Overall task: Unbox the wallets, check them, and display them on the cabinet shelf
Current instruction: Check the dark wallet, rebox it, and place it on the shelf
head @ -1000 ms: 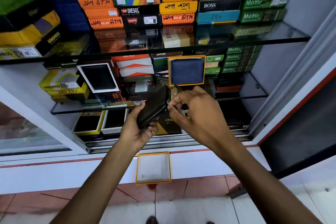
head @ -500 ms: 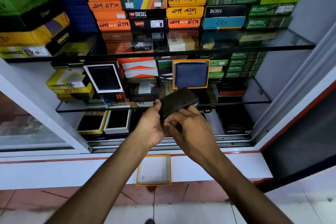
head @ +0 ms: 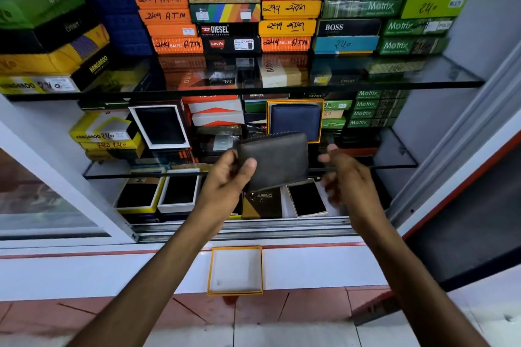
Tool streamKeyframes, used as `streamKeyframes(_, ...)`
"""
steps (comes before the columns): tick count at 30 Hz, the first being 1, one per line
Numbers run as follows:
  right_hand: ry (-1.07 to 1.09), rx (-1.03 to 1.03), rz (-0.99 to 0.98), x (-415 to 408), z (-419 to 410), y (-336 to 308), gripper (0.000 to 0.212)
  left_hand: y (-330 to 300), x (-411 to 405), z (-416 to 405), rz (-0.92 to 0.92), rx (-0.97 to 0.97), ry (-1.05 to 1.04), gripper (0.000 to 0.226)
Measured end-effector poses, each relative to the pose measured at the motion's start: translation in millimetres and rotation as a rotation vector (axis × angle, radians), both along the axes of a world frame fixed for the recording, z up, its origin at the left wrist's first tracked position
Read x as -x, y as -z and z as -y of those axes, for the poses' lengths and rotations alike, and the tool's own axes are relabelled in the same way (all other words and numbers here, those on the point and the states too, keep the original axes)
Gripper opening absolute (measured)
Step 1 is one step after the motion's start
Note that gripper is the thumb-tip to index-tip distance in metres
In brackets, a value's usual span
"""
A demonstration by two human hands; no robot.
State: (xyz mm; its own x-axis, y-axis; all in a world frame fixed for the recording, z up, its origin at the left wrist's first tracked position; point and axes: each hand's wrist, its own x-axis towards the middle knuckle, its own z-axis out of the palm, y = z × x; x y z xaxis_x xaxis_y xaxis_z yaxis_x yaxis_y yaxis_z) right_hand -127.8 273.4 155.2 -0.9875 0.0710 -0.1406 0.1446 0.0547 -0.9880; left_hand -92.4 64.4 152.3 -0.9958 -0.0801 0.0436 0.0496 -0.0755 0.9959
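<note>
One dark brown wallet [head: 275, 162], closed and matte, is held in front of the middle cabinet shelf [head: 394, 162], its long axis roughly level and its flat face toward the camera. The left hand [head: 225, 182] pinches its left edge, thumb in front. The right hand [head: 348, 177] (slightly blurred) hovers beside it, fingers loosely spread. One empty orange-rimmed box [head: 235, 270] sits on the ledge below.

- Dark wallet [head: 275, 162]: matt, fine-grained leather-like face, zip teeth along its top edge.
- Navy wallet [head: 296, 121]: matt, faintly textured.
- Glass shelf [head: 394, 76]: glossy, mirroring the boxes.
- Stacked boxes [head: 169, 14]: printed card, mostly matt.
- Open lid [head: 235, 270]: pale card, orange-edged.
- Sliding track [head: 253, 229]: dull metal.
- Floor tiles [head: 169, 315]: glossy.
</note>
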Motion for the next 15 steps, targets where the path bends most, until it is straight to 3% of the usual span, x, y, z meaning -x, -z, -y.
streamKeyframes(4, -0.307, 0.246, 0.317, -1.7, 0.3, -5.9, 0.059, -0.5, -12.4, 16.7, -0.282, 0.380, 0.038, 0.030)
streamKeyframes(8, -0.323, 0.355, 0.299, -4.5, 7.8, 3.5, 0.031, 6.9, -22.8, 32.6, -0.546, 0.649, 0.046, 0.039)
streamKeyframes(11, -0.297, 0.405, 0.270, -6.3, 16.2, 18.2, 0.034, 20.7, -28.5, 40.5, -0.475, 0.514, 0.050, 0.040)
streamKeyframes(15, -0.278, 0.308, 0.236, -14.9, 25.0, 39.1, 0.039, 39.4, -39.4, 47.0, -0.116, 0.052, -0.098, 0.045)
